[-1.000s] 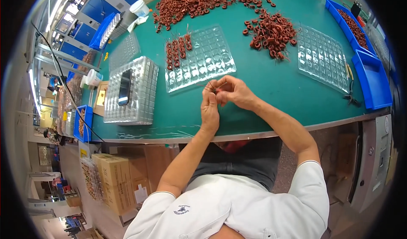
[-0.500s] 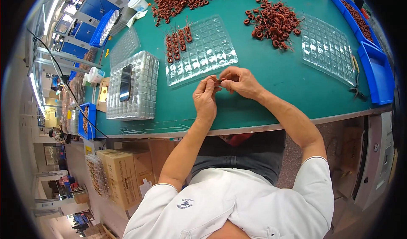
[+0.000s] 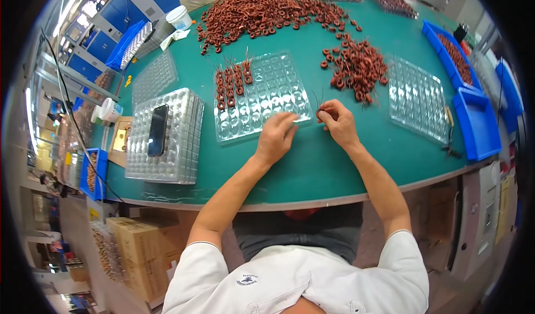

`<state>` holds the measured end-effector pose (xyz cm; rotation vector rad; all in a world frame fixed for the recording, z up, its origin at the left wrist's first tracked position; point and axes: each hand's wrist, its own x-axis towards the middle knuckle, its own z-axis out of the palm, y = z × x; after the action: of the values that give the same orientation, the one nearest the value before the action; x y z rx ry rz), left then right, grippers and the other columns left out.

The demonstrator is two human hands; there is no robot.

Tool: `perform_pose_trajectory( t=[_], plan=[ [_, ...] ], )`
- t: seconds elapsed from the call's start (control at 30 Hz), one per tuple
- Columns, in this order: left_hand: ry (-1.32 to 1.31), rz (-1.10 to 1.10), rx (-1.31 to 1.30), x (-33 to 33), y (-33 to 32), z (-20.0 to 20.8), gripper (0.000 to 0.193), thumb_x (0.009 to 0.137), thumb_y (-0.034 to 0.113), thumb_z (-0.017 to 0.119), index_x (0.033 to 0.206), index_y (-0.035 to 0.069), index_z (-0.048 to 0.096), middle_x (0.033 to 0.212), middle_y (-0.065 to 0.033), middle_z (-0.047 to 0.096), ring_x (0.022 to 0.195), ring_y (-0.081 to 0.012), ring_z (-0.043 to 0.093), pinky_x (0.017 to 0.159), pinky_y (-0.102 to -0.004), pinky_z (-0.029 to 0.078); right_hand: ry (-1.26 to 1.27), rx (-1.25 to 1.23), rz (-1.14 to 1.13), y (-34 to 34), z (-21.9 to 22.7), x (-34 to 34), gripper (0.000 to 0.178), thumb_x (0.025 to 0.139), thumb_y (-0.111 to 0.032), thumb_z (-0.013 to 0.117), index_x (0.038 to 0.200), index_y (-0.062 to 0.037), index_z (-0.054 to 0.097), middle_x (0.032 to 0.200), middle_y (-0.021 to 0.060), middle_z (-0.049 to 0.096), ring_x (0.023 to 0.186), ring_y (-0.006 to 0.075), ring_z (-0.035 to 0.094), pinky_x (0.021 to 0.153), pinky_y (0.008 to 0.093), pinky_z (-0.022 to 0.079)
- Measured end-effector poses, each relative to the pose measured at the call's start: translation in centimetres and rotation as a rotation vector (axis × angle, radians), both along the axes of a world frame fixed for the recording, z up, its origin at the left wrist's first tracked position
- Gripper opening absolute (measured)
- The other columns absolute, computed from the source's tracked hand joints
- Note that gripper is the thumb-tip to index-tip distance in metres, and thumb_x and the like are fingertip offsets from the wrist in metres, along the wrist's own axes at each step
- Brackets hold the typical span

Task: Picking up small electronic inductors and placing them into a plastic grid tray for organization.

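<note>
Right hand [image 3: 341, 125] holds the ring [image 3: 319, 114], left hand [image 3: 276, 138] now apart.

The head view looks steeply down from the person's head, left of its paired camera, upright and facing forward across the green table [image 3: 312, 174], near enough that the white shirt [image 3: 356, 275] spans the lower middle, its wide fisheye bowing the table's edge

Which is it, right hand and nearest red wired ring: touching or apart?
Touching: the head view shows the right hand pinching the red wired ring at its fingertips.
</note>
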<state>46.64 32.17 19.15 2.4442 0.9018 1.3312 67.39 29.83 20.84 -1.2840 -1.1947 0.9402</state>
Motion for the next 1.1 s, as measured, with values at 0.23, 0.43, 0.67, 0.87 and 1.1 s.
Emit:
perform_pose_trajectory(
  t=[0.23, 0.43, 0.67, 0.87, 1.1],
  plan=[
    [-0.091, -0.15, 0.033, -5.1, 3.5, -1.9, 0.026, 0.075, -0.003, 0.067, 0.099, 0.007, 0.068, 0.095, -0.0086, 0.066, 0.085, -0.0272, 0.064, 0.072, -0.0366, 0.05, -0.265, -0.087, 0.021, 14.2, 0.2, -6.9, 0.016, 0.081, -0.016, 0.068, 0.086, -0.0013, 0.063, 0.076, 0.0052, 0.068, 0.068, 0.0103, 0.063, 0.057, 0.0266, 0.05],
    [-0.13, -0.163, -0.007, -7.7, 4.8, -4.0, 0.028, 0.07, -0.002, 0.065, 0.097, 0.005, 0.066, 0.092, -0.0079, 0.065, 0.08, -0.0253, 0.063, 0.069, -0.0362, 0.048, -0.592, 0.035, 0.006, 27.7, -3.2, -16.1, 0.027, 0.078, -0.027, 0.068, 0.092, -0.0049, 0.069, 0.085, 0.0109, 0.072, 0.079, 0.025, 0.068, 0.075, 0.0349, 0.053],
    [-0.17, -0.142, -0.054, -8.6, 6.0, -4.8, 0.028, 0.069, -0.002, 0.065, 0.096, 0.005, 0.066, 0.089, -0.0067, 0.064, 0.078, -0.023, 0.062, 0.068, -0.0348, 0.046, -0.881, 0.246, -0.09, 31.8, -5.7, -18.9, 0.025, 0.079, -0.029, 0.069, 0.086, -0.0046, 0.071, 0.081, 0.0112, 0.071, 0.075, 0.0273, 0.067, 0.073, 0.0359, 0.052],
    [-0.186, -0.126, -0.081, -8.5, 6.8, -5.9, 0.026, 0.07, 0.0, 0.065, 0.095, 0.005, 0.065, 0.086, -0.0054, 0.062, 0.076, -0.0222, 0.059, 0.068, -0.0345, 0.045, -0.826, 0.022, 0.155, 33.3, -6.3, -17.7, 0.027, 0.081, -0.033, 0.066, 0.094, -0.0099, 0.074, 0.088, 0.0117, 0.072, 0.082, 0.0256, 0.068, 0.08, 0.0359, 0.052],
    [-0.177, -0.165, -0.12, -8.8, 7.7, -6.1, 0.029, 0.069, -0.003, 0.067, 0.097, 0.005, 0.066, 0.091, -0.0069, 0.064, 0.078, -0.023, 0.061, 0.067, -0.0346, 0.045, -0.816, 0.016, 0.342, 34.5, -4.4, -16.8, 0.025, 0.082, -0.028, 0.068, 0.099, -0.011, 0.074, 0.09, 0.0085, 0.073, 0.082, 0.0219, 0.068, 0.076, 0.0332, 0.053]
  ],
)
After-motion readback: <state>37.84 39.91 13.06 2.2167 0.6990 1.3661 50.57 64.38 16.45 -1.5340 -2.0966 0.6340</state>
